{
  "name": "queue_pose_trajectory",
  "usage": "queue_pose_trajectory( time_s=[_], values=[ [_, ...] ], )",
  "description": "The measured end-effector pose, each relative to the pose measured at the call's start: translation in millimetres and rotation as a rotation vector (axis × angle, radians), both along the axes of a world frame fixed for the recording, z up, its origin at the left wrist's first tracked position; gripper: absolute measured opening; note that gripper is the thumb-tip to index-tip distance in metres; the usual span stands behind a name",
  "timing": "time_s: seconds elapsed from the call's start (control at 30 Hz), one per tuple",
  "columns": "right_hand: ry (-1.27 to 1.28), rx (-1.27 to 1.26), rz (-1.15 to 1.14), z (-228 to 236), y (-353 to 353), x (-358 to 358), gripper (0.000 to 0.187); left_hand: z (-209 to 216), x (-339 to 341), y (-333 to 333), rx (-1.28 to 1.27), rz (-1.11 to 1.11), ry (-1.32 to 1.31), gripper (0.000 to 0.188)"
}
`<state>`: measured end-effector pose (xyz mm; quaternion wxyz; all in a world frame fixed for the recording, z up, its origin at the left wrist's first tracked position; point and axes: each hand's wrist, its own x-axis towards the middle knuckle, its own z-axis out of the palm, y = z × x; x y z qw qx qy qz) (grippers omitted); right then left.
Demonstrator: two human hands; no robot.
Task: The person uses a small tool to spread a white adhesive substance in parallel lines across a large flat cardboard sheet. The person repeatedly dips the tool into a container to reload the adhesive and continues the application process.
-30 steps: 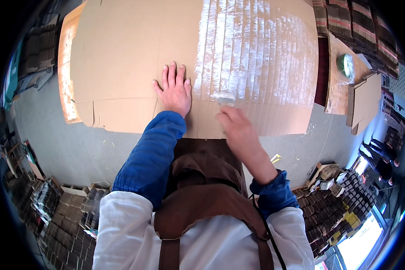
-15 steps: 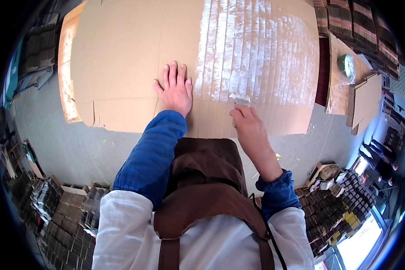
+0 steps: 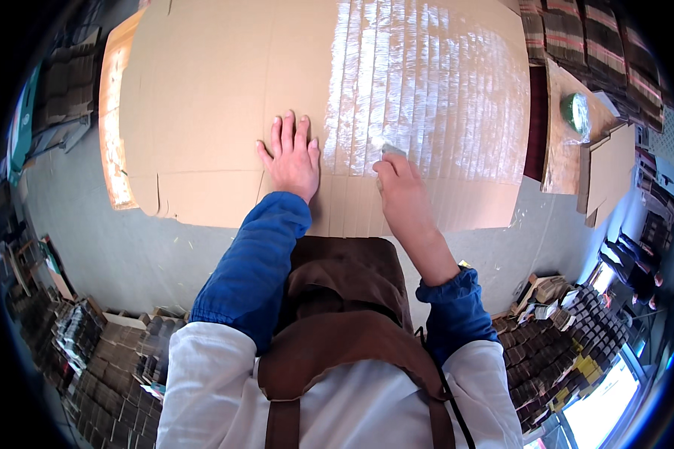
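A large brown cardboard sheet (image 3: 202,105) lies across the table before me. My left hand (image 3: 290,166) rests flat on its bare part near the front edge, fingers spread. My right hand (image 3: 403,187) is closed round the handle of a flat brush (image 3: 389,145) with pale bristles. Those bristles touch the right half of the sheet, where a shiny whitish wet coating (image 3: 427,90) covers ridged cardboard in streaks. Most of the brush's handle is hidden inside the hand.
An orange-brown wooden board (image 3: 117,120) shows past the sheet's left edge. On a wooden surface (image 3: 558,165) to the right sits a green tape roll (image 3: 575,112), with cardboard pieces (image 3: 608,176) beside it. Stacks of cardboard (image 3: 112,367) stand behind me; people (image 3: 636,269) are far right.
My right hand has moved the brush slightly left and away from me over the coated part. My left hand stays flat on the cardboard.
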<state>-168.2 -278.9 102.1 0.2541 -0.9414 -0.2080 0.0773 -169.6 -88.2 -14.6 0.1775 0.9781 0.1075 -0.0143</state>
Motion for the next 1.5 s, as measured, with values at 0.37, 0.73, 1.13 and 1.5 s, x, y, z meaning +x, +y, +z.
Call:
queue_pose_trajectory(
  time_s=[0.37, 0.73, 1.13, 1.5],
  values=[
    [-0.014, -0.010, 0.131, -3, 11, 22, 0.026, 2, 1, -1, 0.020, -0.017, -0.008, 0.048],
    [-0.135, -0.025, -0.078, -21, 3, 91, 0.015, 2, 2, 1, 0.005, -0.012, -0.016, 0.048],
    [0.021, 0.176, -0.042, 19, -1, 21, 0.031, -4, -1, 0, 0.023, -0.006, -0.021, 0.049],
    [0.025, 0.184, 0.025, 7, 19, -12, 0.022, -7, 1, -1, 0.027, -0.021, -0.026, 0.049]
  ],
)
